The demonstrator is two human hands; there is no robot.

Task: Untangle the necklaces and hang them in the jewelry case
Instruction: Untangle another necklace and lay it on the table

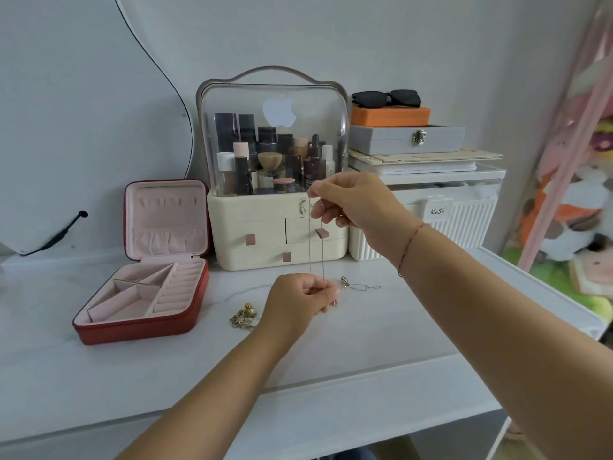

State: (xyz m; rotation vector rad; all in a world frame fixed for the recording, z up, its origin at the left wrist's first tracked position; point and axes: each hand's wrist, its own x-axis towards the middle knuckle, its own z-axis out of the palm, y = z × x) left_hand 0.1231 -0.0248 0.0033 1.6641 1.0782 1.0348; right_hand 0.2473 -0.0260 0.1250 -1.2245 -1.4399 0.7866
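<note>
A thin silver necklace chain (322, 247) hangs stretched in two strands between my hands. My right hand (358, 207) pinches its upper end high in front of the makeup organizer. My left hand (298, 298) pinches its lower end just above the table. A gold necklace bundle (243, 318) lies on the table left of my left hand. Another silver piece with a small pendant (360, 286) lies to the right. The red jewelry case (142, 327) stands open at the left, with pink lining and its lid (166, 217) upright.
A cream makeup organizer (278, 240) with a clear dome of bottles stands behind my hands. To its right sit a white ribbed box (464, 224), stacked boxes and sunglasses (386, 98). A mirror (83, 127) leans at the left. The table's front edge (298, 393) runs below.
</note>
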